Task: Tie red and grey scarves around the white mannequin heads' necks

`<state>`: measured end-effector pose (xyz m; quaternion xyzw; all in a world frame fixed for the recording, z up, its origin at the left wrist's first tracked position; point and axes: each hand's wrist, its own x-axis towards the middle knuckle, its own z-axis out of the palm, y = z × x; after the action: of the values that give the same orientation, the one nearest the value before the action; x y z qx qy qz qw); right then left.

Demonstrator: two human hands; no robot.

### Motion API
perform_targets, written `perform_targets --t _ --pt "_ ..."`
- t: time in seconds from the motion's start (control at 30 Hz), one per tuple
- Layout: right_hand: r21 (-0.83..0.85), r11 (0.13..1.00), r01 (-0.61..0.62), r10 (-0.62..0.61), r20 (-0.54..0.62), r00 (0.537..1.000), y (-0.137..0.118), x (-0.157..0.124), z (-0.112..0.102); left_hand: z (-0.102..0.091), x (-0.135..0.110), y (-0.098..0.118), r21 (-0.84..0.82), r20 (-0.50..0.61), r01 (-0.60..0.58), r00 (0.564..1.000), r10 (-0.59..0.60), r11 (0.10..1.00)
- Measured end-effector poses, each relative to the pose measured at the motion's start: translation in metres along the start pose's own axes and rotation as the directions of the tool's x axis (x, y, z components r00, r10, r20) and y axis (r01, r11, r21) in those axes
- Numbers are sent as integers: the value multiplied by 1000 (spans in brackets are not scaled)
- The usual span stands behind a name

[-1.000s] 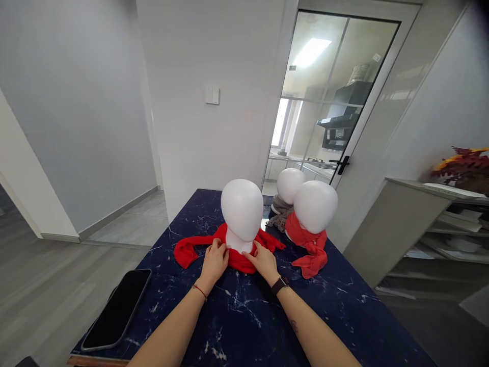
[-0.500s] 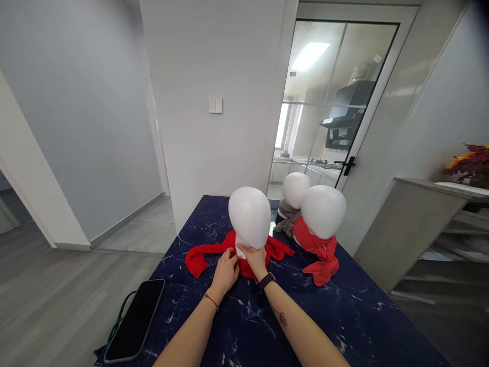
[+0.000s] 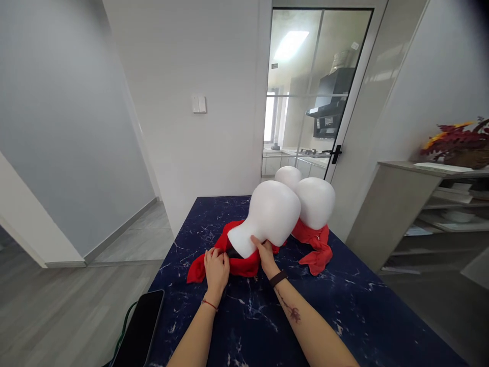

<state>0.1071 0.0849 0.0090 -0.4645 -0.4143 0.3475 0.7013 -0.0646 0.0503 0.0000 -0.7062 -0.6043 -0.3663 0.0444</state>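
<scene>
A white foam mannequin head (image 3: 273, 211) leans far over to the right, its neck pointing down and left. My right hand (image 3: 266, 253) grips it where the neck meets the chin, with the thumb on the near side. Below the neck a red scarf (image 3: 244, 267) lies bunched on the table. My left hand (image 3: 216, 265) is closed over the scarf's left part, fingertips hidden. Beside those fingers a small dark thing (image 3: 232, 252) shows under the neck; I cannot tell what it is.
Just behind stand a second mannequin head (image 3: 316, 203) with a coral-red scarf (image 3: 318, 250) and a third head (image 3: 288, 176), partly hidden. A phone (image 3: 139, 326) lies at the left edge of the dark blue marbled table (image 3: 313, 316). Shelves (image 3: 412, 219) stand to the right.
The mannequin head has gone from upright to tilted rightward, its neck swung out of the scarf to the left. My left hand has shifted slightly left; the view has turned a little right.
</scene>
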Motion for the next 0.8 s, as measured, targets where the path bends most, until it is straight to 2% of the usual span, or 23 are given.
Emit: perform_targets --t 0.1,0.17,0.3,0.4,0.47,0.53,0.57,0.63,0.73,0.8 --pt "193 979 -70 68 19 998 -10 5 -7 6 3 -20 30 55 125 990 -127 992" --pt "213 975 -57 53 28 998 -17 9 -15 11 3 -28 47 81 176 980 -180 983" --pt "6 998 61 -61 -27 998 -23 14 -27 17 0 -25 85 53 232 970 -237 969" --pt "-222 964 147 -162 -49 986 -19 14 -29 16 0 -18 72 29 279 959 -282 958" --pt "-344 918 195 -203 13 979 -12 11 -28 13 2 -16 -12 -44 288 956 -289 957" --pt "-412 884 221 -206 81 975 -6 5 -22 9 4 -14 -183 -93 222 966 -242 958" --pt "-426 877 222 -194 110 975 -3 1 -18 8 4 -13 -298 -68 172 977 -200 939" --pt "-414 885 214 -162 158 974 0 -9 -9 7 3 -8 -530 65 120 993 -101 840" --pt "-326 929 176 -121 183 976 1 -25 5 8 -3 2 -704 245 212 968 -49 678" --pt "-287 946 153 -102 185 977 2 -32 10 9 -6 8 -721 275 273 956 -98 636"
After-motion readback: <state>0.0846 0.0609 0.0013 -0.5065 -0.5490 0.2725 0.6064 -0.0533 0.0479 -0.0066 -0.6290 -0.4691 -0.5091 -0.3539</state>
